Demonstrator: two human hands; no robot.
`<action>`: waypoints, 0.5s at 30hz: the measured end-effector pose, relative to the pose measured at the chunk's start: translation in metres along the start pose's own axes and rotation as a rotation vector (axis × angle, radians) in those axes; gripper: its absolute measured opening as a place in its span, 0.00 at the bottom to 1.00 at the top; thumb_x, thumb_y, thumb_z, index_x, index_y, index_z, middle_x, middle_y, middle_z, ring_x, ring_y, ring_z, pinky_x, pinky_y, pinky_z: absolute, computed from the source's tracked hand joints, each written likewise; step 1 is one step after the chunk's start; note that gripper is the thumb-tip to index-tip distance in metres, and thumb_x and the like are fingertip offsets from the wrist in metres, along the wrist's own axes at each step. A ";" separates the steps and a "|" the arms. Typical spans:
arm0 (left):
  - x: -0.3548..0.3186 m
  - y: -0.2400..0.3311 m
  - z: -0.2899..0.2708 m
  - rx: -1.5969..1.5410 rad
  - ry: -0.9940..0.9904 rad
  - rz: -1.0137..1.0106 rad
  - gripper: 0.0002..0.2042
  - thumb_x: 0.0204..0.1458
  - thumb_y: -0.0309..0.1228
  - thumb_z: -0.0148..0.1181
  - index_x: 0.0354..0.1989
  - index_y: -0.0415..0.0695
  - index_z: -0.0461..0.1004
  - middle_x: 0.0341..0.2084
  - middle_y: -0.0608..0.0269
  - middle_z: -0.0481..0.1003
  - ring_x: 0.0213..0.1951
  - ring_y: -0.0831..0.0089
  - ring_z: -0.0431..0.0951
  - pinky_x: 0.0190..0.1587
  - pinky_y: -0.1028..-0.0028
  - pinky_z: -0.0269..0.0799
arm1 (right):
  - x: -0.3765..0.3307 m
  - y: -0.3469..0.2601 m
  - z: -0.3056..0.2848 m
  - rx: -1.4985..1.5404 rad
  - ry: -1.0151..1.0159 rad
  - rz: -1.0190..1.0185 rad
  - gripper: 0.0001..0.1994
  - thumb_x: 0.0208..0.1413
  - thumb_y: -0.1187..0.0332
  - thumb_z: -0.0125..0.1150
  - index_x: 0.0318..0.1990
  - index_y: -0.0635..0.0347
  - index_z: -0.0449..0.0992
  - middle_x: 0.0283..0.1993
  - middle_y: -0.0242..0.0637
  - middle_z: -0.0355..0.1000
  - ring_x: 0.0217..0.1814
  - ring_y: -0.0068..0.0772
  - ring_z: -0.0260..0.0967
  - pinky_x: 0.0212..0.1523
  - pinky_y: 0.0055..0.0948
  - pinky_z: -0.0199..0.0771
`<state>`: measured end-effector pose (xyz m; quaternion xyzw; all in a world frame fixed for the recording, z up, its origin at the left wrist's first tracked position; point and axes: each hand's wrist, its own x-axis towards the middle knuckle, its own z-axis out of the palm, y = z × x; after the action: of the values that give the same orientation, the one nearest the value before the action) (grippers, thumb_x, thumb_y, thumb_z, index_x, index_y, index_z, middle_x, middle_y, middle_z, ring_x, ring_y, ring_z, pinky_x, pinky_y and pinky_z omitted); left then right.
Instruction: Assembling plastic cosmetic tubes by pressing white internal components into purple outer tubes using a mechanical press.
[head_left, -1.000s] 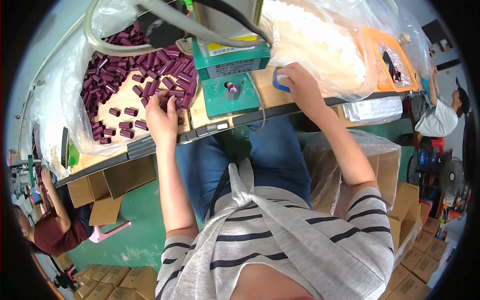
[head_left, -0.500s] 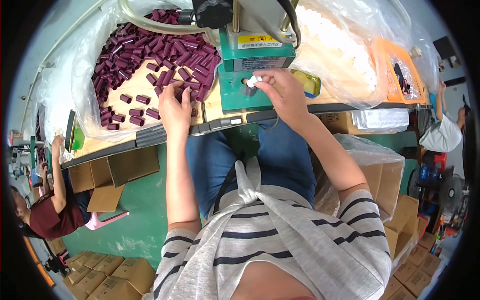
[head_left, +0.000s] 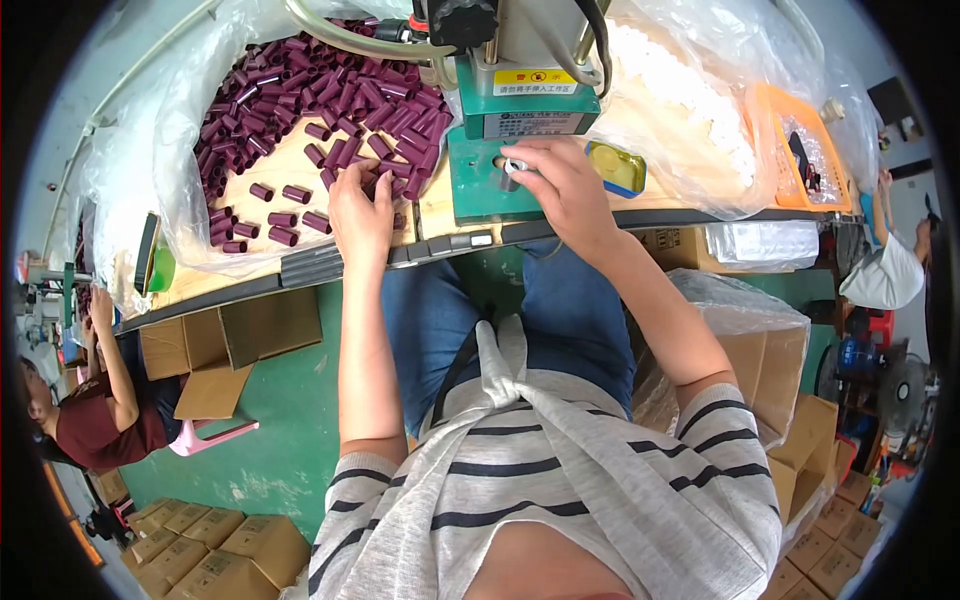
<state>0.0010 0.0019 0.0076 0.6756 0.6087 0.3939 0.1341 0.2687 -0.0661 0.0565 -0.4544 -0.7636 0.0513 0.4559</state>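
Right hand (head_left: 560, 185) pinching small white ring (head_left: 516, 165) over green press base (head_left: 480, 195). Left hand (head_left: 360, 210) fingering maroon tubes (head_left: 300, 100) at 10 o'clock. Likely light, rigid, slippery; grip by rim.

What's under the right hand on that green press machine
Under the right hand lies the green base plate of the press, and a small white ring shows at the fingertips. The palm covers the rest of the plate, so anything more there is hidden.
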 end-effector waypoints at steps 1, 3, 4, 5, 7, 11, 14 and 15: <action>-0.001 -0.001 0.000 -0.002 0.005 0.002 0.11 0.56 0.30 0.67 0.43 0.37 0.78 0.34 0.51 0.78 0.40 0.52 0.78 0.46 0.57 0.73 | -0.002 -0.002 0.002 0.064 0.008 0.061 0.13 0.60 0.75 0.64 0.52 0.60 0.80 0.48 0.40 0.77 0.48 0.37 0.75 0.49 0.32 0.75; -0.001 -0.002 0.000 -0.005 0.013 0.007 0.11 0.56 0.30 0.67 0.44 0.37 0.78 0.34 0.51 0.78 0.40 0.52 0.78 0.46 0.57 0.73 | -0.003 -0.003 0.004 0.126 0.018 0.119 0.14 0.59 0.76 0.65 0.52 0.60 0.80 0.48 0.40 0.77 0.47 0.36 0.74 0.49 0.32 0.75; -0.001 -0.002 -0.001 0.005 0.013 0.009 0.11 0.56 0.30 0.67 0.44 0.38 0.79 0.34 0.51 0.78 0.40 0.52 0.78 0.46 0.57 0.73 | -0.005 -0.003 0.003 0.168 0.013 0.205 0.14 0.58 0.76 0.65 0.52 0.59 0.80 0.48 0.40 0.76 0.46 0.36 0.74 0.48 0.32 0.75; -0.001 -0.003 -0.001 0.015 0.013 0.011 0.11 0.56 0.30 0.67 0.44 0.39 0.79 0.34 0.52 0.78 0.40 0.52 0.78 0.47 0.57 0.72 | -0.006 -0.003 0.004 0.210 0.008 0.291 0.15 0.58 0.76 0.66 0.52 0.58 0.79 0.47 0.40 0.76 0.46 0.37 0.75 0.48 0.32 0.74; -0.002 -0.003 -0.001 0.030 0.018 0.004 0.11 0.56 0.31 0.67 0.44 0.40 0.79 0.35 0.53 0.78 0.42 0.53 0.77 0.48 0.58 0.71 | -0.008 -0.003 0.008 0.246 0.020 0.323 0.14 0.58 0.76 0.66 0.52 0.57 0.79 0.45 0.38 0.75 0.43 0.34 0.74 0.46 0.30 0.74; -0.002 0.000 -0.002 0.131 0.209 0.161 0.10 0.56 0.32 0.68 0.43 0.44 0.80 0.39 0.58 0.79 0.46 0.56 0.75 0.53 0.60 0.67 | -0.015 0.003 0.022 0.332 0.134 0.328 0.13 0.58 0.77 0.65 0.51 0.57 0.80 0.37 0.34 0.73 0.36 0.27 0.70 0.41 0.27 0.72; -0.007 0.012 -0.005 -0.001 0.255 0.256 0.08 0.56 0.30 0.68 0.43 0.45 0.81 0.41 0.59 0.78 0.47 0.58 0.74 0.54 0.62 0.66 | -0.017 0.005 0.022 0.423 0.106 0.398 0.12 0.63 0.79 0.63 0.53 0.66 0.78 0.41 0.29 0.71 0.40 0.18 0.66 0.44 0.20 0.69; -0.010 0.019 -0.005 -0.095 0.281 0.307 0.08 0.56 0.29 0.68 0.43 0.45 0.81 0.41 0.59 0.78 0.46 0.58 0.74 0.54 0.62 0.66 | -0.015 0.006 0.023 0.421 0.111 0.401 0.12 0.63 0.79 0.63 0.53 0.66 0.78 0.41 0.29 0.71 0.40 0.18 0.66 0.44 0.20 0.69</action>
<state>0.0117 -0.0131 0.0197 0.6916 0.4921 0.5283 0.0183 0.2582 -0.0661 0.0301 -0.4937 -0.6051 0.2727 0.5620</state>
